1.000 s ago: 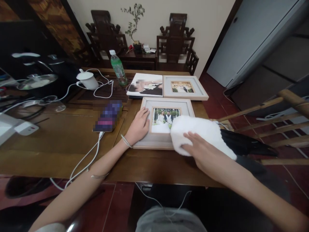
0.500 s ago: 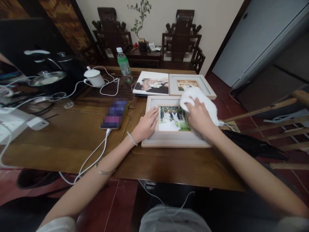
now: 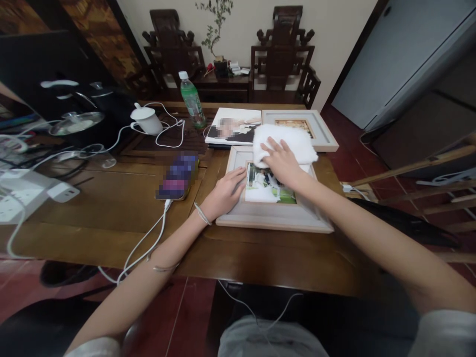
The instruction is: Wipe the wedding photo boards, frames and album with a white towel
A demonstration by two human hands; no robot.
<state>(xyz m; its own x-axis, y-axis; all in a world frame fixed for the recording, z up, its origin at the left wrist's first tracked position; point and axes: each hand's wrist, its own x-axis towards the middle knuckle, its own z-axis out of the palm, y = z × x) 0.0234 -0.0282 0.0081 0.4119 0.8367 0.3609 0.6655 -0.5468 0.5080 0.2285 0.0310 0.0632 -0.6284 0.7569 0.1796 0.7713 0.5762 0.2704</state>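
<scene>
A picture frame point(image 3: 267, 219) with a pale wooden rim lies flat on the table, holding a photo point(image 3: 260, 193) of people outdoors. My left hand point(image 3: 226, 192) rests on its left side, fingers stretched out flat. My right hand point(image 3: 284, 163) presses a fluffy white towel point(image 3: 299, 143) onto the top of the frame, fingers partly spread over the cloth. The towel and hand hide the photo's upper part and the frame's upper right. Behind lie a second pale frame point(image 3: 329, 134), partly under the towel, and a white-edged photo print point(image 3: 238, 118).
A phone point(image 3: 178, 176) on a white cable lies left of my left hand. Farther back stand a green-labelled bottle point(image 3: 192, 101) and a white lidded cup point(image 3: 147, 120). A power strip point(image 3: 22, 196), cables and a pot point(image 3: 76, 124) crowd the wooden table's point(image 3: 111, 218) left side.
My right hand has moved left and away from me with the towel, from the frame's right side to its top edge. My left hand stays in place on the frame.
</scene>
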